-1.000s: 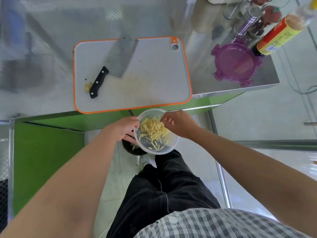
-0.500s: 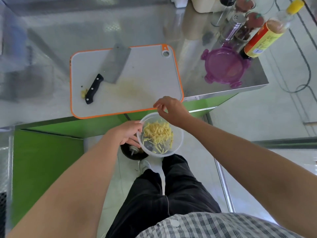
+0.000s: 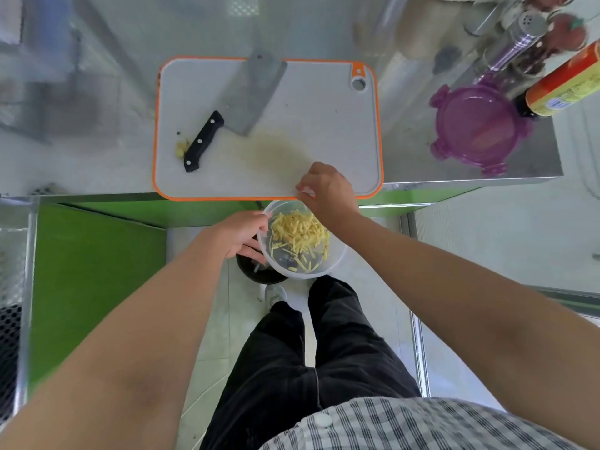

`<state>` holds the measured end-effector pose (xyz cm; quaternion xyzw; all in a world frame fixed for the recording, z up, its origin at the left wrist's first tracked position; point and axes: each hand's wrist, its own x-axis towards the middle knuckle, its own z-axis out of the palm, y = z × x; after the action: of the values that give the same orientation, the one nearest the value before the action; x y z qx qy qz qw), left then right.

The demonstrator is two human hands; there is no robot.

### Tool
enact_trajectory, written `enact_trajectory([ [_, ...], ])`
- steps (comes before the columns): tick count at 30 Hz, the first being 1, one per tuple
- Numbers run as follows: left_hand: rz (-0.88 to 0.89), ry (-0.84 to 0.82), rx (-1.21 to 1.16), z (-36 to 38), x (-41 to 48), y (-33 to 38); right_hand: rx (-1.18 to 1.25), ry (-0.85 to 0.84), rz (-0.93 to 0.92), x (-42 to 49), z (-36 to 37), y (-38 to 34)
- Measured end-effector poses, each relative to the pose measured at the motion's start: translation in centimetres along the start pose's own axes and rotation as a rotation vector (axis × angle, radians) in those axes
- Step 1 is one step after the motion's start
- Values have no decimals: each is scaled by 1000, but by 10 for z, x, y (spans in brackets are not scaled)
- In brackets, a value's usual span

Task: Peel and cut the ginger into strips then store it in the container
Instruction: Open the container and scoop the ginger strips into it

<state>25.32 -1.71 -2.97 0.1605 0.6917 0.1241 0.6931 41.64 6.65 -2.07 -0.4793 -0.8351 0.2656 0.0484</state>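
The left grip (image 3: 242, 233) is clamped on the left rim of the clear container (image 3: 336, 259), holding it off the counter (image 3: 418, 157), just below the near edge of the cutting board (image 3: 308, 125). The ginger strips (image 3: 300, 230) lie jumbled inside, heaped toward the far side. The right grip (image 3: 328, 190) sits at that board edge, right above the container's far rim, with its fingertips drawn together; I cannot tell whether they pinch a strip. Anything it releases should drop straight down into the tub. The purple lid (image 3: 477, 128) lies on the counter to the right of this grip and farther out, so the right hand is the nearer one for it. The bottle (image 3: 565, 82) beside the lid has an orange and yellow label, but its print is too blurred to read.
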Motion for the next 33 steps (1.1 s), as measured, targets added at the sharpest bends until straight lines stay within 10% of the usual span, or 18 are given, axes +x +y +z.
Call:
enact_trajectory([
  [13, 15, 21, 8, -7, 2, -2, -36, -2, -165, -9, 7, 11],
  [20, 8, 7, 36, -6, 0, -6, -10, -383, -94, -41, 9, 22],
  [33, 37, -300, 272, 50, -29, 11, 276, 119, 307, -89, -31, 61],
])
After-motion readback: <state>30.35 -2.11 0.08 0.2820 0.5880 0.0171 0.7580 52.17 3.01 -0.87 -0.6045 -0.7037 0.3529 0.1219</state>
